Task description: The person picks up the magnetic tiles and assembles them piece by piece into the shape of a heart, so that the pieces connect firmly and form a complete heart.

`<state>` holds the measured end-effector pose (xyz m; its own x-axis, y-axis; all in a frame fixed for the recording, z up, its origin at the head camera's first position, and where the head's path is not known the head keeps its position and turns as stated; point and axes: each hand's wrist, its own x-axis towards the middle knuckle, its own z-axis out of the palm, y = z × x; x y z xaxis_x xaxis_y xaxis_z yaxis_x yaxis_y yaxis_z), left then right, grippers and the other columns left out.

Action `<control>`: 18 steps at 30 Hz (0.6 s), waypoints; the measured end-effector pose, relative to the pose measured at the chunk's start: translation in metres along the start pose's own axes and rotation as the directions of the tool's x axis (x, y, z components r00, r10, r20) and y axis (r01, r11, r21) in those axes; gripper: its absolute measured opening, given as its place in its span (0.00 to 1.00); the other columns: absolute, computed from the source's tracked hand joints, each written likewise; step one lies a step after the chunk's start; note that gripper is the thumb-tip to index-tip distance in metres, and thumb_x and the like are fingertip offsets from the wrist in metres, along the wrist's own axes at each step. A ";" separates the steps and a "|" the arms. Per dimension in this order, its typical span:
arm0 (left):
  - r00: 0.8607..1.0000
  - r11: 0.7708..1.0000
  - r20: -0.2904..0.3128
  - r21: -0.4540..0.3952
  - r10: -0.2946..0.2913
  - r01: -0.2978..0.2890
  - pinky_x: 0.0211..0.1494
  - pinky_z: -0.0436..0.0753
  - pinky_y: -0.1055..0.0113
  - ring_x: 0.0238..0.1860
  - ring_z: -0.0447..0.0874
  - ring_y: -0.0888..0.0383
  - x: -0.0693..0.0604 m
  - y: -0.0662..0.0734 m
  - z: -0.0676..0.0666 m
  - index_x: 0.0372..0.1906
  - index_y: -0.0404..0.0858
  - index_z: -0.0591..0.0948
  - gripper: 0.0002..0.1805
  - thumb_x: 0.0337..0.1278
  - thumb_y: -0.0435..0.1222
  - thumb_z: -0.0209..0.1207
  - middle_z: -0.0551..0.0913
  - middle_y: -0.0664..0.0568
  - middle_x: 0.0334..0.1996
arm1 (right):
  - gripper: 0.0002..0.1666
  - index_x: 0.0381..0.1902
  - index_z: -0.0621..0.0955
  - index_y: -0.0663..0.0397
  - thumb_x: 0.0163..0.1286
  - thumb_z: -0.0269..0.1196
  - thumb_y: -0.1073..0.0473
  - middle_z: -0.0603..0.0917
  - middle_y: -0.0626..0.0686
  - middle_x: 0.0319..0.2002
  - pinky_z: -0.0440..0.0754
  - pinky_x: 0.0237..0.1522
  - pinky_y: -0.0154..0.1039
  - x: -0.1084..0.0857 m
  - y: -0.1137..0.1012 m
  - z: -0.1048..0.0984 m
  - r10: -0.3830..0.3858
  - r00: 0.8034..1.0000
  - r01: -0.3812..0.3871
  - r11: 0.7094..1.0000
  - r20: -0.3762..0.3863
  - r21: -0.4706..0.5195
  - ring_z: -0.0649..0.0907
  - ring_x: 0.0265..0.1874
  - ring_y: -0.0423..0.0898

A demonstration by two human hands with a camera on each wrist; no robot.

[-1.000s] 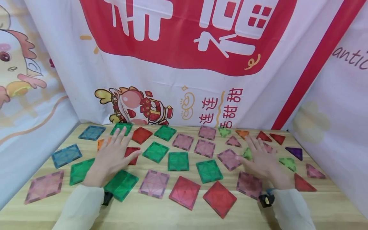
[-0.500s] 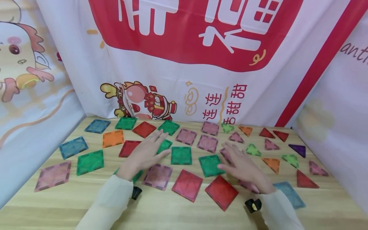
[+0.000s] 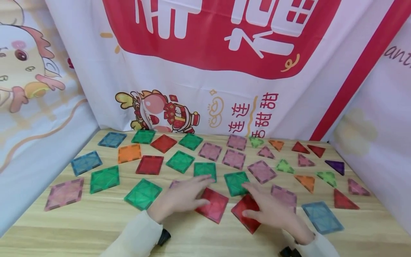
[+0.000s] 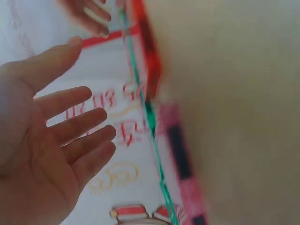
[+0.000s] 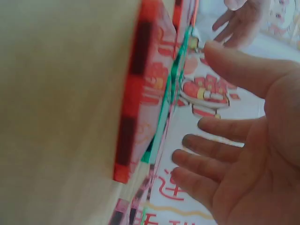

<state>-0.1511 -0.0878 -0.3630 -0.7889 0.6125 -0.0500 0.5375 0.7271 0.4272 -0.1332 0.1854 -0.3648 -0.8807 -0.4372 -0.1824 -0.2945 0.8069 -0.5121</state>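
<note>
Many flat, translucent magnetic tiles lie spread over a wooden table. My left hand (image 3: 181, 196) hovers with fingers extended, beside a red square tile (image 3: 216, 207) and partly covering a pink one. Over the other red square tile (image 3: 242, 214) is my right hand (image 3: 271, 208), its fingers reaching towards a green square tile (image 3: 235, 182). In the left wrist view the palm of the left hand (image 4: 61, 126) shows nothing held. The right wrist view likewise shows the right hand (image 5: 248, 145) apart from the red tile (image 5: 140, 93), fingers loosely spread.
Blue (image 3: 86, 163), orange (image 3: 129, 153) and green (image 3: 142, 194) squares lie on the left. Small triangles, among them a purple one (image 3: 335, 166), are on the right, with a blue square (image 3: 322, 217) nearer. A printed white cloth (image 3: 205, 100) encloses the table's back and sides.
Both hands have drawn back towards the near edge. The left has also moved well to the right, and the right slightly left, bringing them closer together. The tiles keep their layout; the view shifted.
</note>
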 end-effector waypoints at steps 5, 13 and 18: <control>0.998 0.999 0.053 0.042 0.020 -0.022 0.66 0.70 0.55 0.70 0.63 0.51 -0.005 0.019 0.009 0.68 0.45 0.68 0.32 0.59 0.44 0.62 0.64 0.48 0.70 | 0.41 0.65 0.69 0.55 0.58 0.69 0.47 0.74 0.57 0.60 0.80 0.45 0.50 -0.014 -0.008 0.010 0.139 0.990 -0.139 0.990 -0.008 0.006 0.77 0.50 0.50; 0.971 0.986 0.211 0.146 -0.113 0.083 0.68 0.68 0.55 0.71 0.62 0.50 -0.015 0.033 0.017 0.69 0.49 0.68 0.34 0.56 0.50 0.62 0.62 0.51 0.72 | 0.44 0.65 0.71 0.58 0.53 0.73 0.51 0.70 0.61 0.66 0.77 0.51 0.53 -0.013 -0.016 0.020 0.113 0.987 -0.105 0.992 0.116 -0.072 0.76 0.58 0.55; 0.966 0.974 0.209 0.201 -0.151 0.108 0.68 0.67 0.54 0.71 0.61 0.49 -0.021 0.036 0.022 0.69 0.51 0.67 0.35 0.56 0.52 0.60 0.62 0.51 0.72 | 0.40 0.66 0.71 0.55 0.56 0.71 0.58 0.70 0.58 0.66 0.75 0.55 0.55 -0.010 -0.018 0.022 -0.087 0.984 0.104 0.989 0.156 -0.101 0.73 0.62 0.57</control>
<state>-0.1086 -0.0677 -0.3665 -0.7810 0.5471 -0.3012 0.4978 0.8366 0.2288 -0.1107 0.1670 -0.3721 -0.7828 -0.5625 -0.2661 -0.4202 0.7932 -0.4407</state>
